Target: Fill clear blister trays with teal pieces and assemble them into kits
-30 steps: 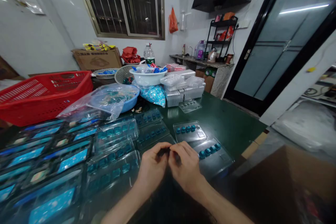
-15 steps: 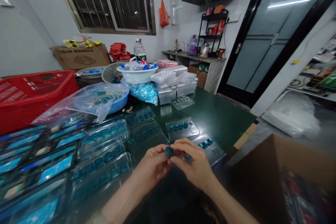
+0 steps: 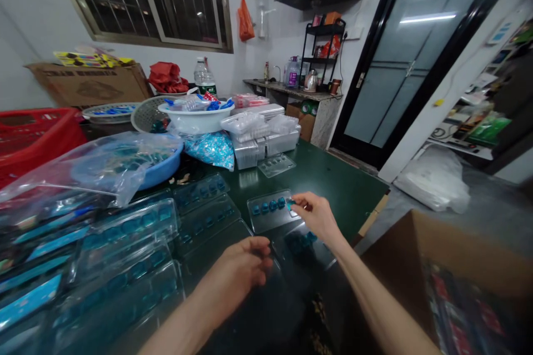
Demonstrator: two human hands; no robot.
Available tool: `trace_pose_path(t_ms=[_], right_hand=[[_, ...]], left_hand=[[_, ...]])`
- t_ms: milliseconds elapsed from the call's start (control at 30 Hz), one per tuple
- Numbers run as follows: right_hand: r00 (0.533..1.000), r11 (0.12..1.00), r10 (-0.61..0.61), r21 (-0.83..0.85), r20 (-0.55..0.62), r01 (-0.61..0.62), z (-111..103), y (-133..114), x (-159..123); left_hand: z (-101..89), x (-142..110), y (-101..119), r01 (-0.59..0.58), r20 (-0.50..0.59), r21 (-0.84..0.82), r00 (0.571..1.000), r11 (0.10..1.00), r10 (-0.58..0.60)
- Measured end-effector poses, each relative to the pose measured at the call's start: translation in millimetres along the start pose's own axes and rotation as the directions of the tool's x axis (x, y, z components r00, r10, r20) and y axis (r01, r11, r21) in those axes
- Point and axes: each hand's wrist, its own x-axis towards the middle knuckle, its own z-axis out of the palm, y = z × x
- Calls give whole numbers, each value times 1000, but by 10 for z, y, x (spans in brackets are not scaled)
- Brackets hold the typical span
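Note:
My right hand (image 3: 314, 213) pinches a small teal faceted piece (image 3: 291, 206) at the right end of a clear plastic tray (image 3: 266, 224). A short row of similar teal pieces (image 3: 272, 205) sits in that tray. Nearer to me, partly behind my right forearm, lies another clear tray with dark teal pieces (image 3: 302, 239). My left hand (image 3: 244, 266) hovers above the green table (image 3: 333, 180), its fingers loosely curved and apart, holding nothing. Left of it, several clear trays (image 3: 208, 219) with teal pieces lie in rows, some overlapping.
Behind the trays stand a blue basin (image 3: 166, 169) under plastic film, a white basin (image 3: 200, 120), a patterned blue bag (image 3: 212, 151) and stacked clear packs (image 3: 266, 141). A red basket (image 3: 54, 133) is far left. An open cardboard box (image 3: 391, 266) stands at the right.
My right hand has moved forward from my left hand to the tray with a teal piece. My left hand has let go and opened. The view has shifted right.

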Motion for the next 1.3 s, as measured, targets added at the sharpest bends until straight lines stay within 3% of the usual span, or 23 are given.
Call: trace_pose_path(t_ms=[133, 267, 633, 767, 900, 1000, 1100, 1167, 1233, 1300], right_hand=[[998, 992, 51, -113, 25, -48, 104, 479, 447], [994, 979, 68, -198, 82, -51, 229, 655, 550], [966, 887, 0, -445, 259, 119, 227, 518, 594], [952, 850, 5, -503, 305, 157, 267, 492, 542], [942, 833, 3, -522, 335, 183, 228, 411, 502], [954, 842, -10, -512, 300, 170, 155, 230, 428], [963, 871, -59, -458, 264, 179, 143, -96, 192], [945, 926, -112, -314, 308, 212, 203, -351, -50], [917, 987, -157, 16, 368, 162, 301, -575, -299], [910, 958, -140, 285, 390, 25, 403, -728, -500]], left_hand=[[-87, -71, 109, -32, 12, 50, 999, 998, 31], [-153, -118, 169, -29, 22, 122, 999, 992, 26], [-208, -89, 147, 30, -87, 300, 996, 953, -4], [-193, -95, 199, 76, -181, 238, 983, 968, -33], [-217, -83, 221, -10, -129, 81, 991, 997, 21], [-261, -85, 201, -86, -98, 114, 990, 990, 97], [-290, -113, 162, -139, -105, 220, 981, 965, 165], [-285, -143, 136, -182, -91, 292, 972, 939, 217], [-259, -181, 121, -234, -61, 362, 960, 902, 273], [-220, -228, 115, -265, -45, 437, 948, 860, 315]])
